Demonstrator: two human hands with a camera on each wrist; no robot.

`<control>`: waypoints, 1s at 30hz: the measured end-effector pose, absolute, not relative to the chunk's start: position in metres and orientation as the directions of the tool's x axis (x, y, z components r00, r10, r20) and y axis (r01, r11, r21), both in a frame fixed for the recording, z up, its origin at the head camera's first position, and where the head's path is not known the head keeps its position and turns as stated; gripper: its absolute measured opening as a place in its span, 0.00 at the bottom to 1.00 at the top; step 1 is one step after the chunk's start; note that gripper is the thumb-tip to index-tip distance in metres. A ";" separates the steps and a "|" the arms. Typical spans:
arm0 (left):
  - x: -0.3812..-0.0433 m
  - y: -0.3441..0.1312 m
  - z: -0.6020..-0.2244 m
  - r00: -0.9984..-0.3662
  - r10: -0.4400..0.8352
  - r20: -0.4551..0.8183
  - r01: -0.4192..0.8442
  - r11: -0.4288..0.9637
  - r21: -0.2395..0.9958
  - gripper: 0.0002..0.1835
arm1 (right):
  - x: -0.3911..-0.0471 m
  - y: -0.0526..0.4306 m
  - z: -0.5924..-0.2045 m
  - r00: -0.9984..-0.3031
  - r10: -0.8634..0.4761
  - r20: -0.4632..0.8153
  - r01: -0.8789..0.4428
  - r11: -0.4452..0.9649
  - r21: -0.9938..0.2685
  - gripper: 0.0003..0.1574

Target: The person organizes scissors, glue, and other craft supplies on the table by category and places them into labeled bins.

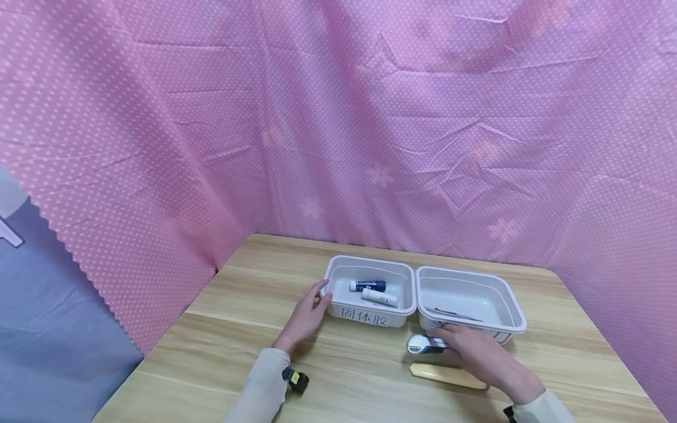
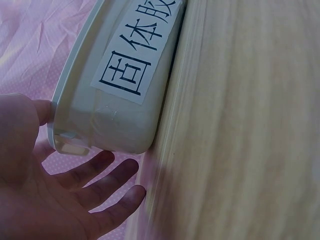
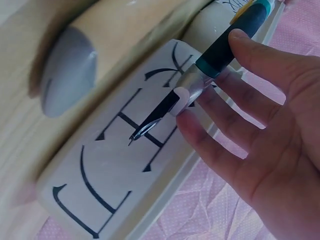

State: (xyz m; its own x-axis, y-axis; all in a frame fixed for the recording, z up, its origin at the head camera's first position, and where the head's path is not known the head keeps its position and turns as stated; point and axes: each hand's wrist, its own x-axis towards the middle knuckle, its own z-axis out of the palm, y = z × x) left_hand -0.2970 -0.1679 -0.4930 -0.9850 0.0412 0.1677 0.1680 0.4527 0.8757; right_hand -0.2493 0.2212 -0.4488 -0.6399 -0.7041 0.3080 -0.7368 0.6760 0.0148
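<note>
At the corner of the left white box [image 1: 338,314], my left hand [image 1: 309,314] holds the rim with thumb and index finger; the other fingers [image 2: 120,175] stretch out beside its wall. A blue glue stick [image 1: 367,286] and a white one [image 1: 381,298] lie in that box. My right hand [image 1: 471,352] pinches a tool with a dark green handle [image 3: 230,45], a silver collar and a pointed metal tip, in front of the right white box [image 1: 510,314]. Thin metal tools [image 1: 455,314] lie in the right box. Its label [image 3: 130,135] is partly hidden by the tool and fingers.
On the wooden table [image 1: 211,341], a yellow object [image 1: 446,376] with a grey end lies just below my right hand. Both boxes stand side by side. A pink dotted curtain [image 1: 338,147] hangs behind and left of the table.
</note>
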 end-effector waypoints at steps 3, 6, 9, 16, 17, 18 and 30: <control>-0.297 -0.168 -0.494 -0.986 0.036 0.162 0.161 0.455 0.876 0.30 | -0.249 0.219 -0.445 -0.638 -0.706 0.307 -0.739 0.674 0.016 0.30; -0.297 -0.168 -0.494 -0.985 0.037 0.170 0.167 0.459 0.873 0.29 | -0.248 0.218 -0.439 -0.635 -0.706 0.313 -0.740 0.673 0.016 0.30; -0.297 -0.168 -0.493 -0.986 0.034 0.164 0.161 0.458 0.874 0.29 | -0.247 0.217 -0.433 -0.639 -0.700 0.317 -0.737 0.676 0.008 0.31; -0.297 -0.167 -0.493 -0.988 0.033 0.152 0.150 0.462 0.874 0.30 | -0.246 0.218 -0.424 -0.642 -0.690 0.334 -0.733 0.681 -0.003 0.28; -0.297 -0.167 -0.492 -0.988 0.033 0.151 0.149 0.464 0.873 0.30 | -0.246 0.219 -0.423 -0.642 -0.688 0.339 -0.732 0.681 -0.004 0.27; -0.297 -0.167 -0.492 -0.988 0.034 0.150 0.148 0.464 0.873 0.30 | -0.246 0.219 -0.422 -0.638 -0.688 0.345 -0.735 0.679 -0.004 0.27; -0.298 -0.168 -0.493 -0.985 0.038 0.168 0.166 0.464 0.870 0.30 | -0.248 0.218 -0.405 -0.651 -0.634 0.417 -0.710 0.703 -0.039 0.27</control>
State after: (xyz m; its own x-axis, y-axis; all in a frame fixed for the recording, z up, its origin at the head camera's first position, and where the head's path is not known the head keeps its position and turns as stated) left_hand -0.2975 -0.1681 -0.4929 -0.9851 0.0381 0.1677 0.1661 0.4636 0.8703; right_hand -0.2483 0.2184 -0.4052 -0.6511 -0.6345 0.4166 -0.7102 0.7029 -0.0393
